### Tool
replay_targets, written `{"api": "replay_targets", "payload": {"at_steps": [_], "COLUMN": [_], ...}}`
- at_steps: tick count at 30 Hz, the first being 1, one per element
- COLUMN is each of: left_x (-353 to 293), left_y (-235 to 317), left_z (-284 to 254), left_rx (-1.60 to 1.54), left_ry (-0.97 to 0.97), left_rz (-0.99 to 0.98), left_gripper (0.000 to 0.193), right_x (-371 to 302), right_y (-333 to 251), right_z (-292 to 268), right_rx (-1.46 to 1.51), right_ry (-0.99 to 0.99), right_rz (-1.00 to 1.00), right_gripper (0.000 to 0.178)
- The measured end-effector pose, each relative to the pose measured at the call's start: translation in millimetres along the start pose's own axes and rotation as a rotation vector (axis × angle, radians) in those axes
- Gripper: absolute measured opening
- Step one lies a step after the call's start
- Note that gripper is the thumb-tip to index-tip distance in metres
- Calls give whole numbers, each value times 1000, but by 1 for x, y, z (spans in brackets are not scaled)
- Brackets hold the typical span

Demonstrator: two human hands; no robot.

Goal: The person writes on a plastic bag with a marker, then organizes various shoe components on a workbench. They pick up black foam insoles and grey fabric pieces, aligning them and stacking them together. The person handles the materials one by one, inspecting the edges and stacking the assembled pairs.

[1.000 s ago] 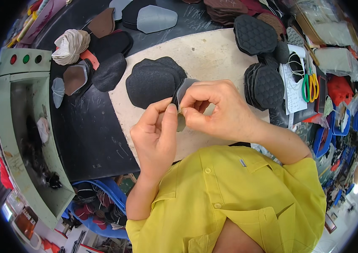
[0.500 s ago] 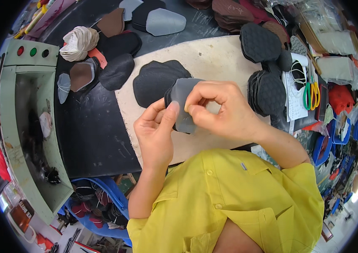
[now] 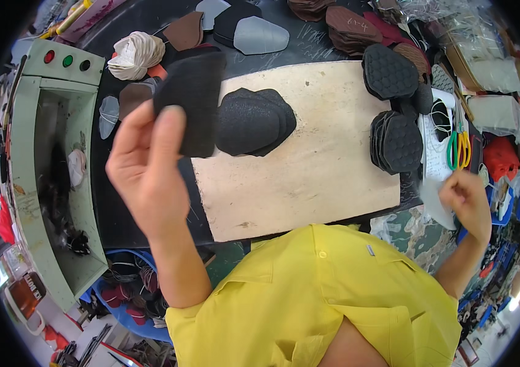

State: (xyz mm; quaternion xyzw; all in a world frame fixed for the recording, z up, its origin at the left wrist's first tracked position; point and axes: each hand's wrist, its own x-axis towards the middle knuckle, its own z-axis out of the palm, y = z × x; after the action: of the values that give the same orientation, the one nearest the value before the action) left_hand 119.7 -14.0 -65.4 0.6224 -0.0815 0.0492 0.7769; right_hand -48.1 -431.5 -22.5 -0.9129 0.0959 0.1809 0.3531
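Observation:
My left hand [image 3: 153, 174] is closed on a black shaped pad [image 3: 194, 101], thumb on its near face, raised over the left side of the table. Far to the right, past the table's front corner, my right hand [image 3: 469, 202] pinches a thin translucent backing film [image 3: 436, 203], blurred by motion. Several black pads [image 3: 250, 122] with a grainy face lie stacked, slightly fanned, on the cream board [image 3: 309, 196] between my hands.
Quilted black pads [image 3: 396, 144] are stacked at the board's right edge, beside green and yellow-handled scissors [image 3: 459, 150] on paper. At left stands a green metal box [image 3: 27, 177] with buttons. A blue basket [image 3: 131, 315] of pieces sits below it. White pads [image 3: 136, 56] lie back left.
The film, earlier against the black piece between both hands, is now apart from it in my right hand, which swung far right. My left hand moved left and up with the pad.

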Motion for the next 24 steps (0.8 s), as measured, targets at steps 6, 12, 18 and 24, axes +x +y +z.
{"api": "replay_targets", "payload": {"at_steps": [6,12,18,24], "left_x": [-6,-27,-40,-20], "left_y": [-55,-109,-122,-109], "left_z": [20,10,16,29], "left_rx": [-14,1009,1071,1118], "left_ry": [55,32,-305,-252], "left_rz": [-265,316,345,314], "left_gripper": [22,47,39,51], "right_x": [14,232,371,359], "right_y": [-32,-106,-130,-136], "right_z": [5,59,139,123], "right_rx": [-278,-3,-433,100], "right_ry": [197,168,282,177], "right_rz": [-241,-446,-206,-266], "right_gripper": [31,27,74,49]}}
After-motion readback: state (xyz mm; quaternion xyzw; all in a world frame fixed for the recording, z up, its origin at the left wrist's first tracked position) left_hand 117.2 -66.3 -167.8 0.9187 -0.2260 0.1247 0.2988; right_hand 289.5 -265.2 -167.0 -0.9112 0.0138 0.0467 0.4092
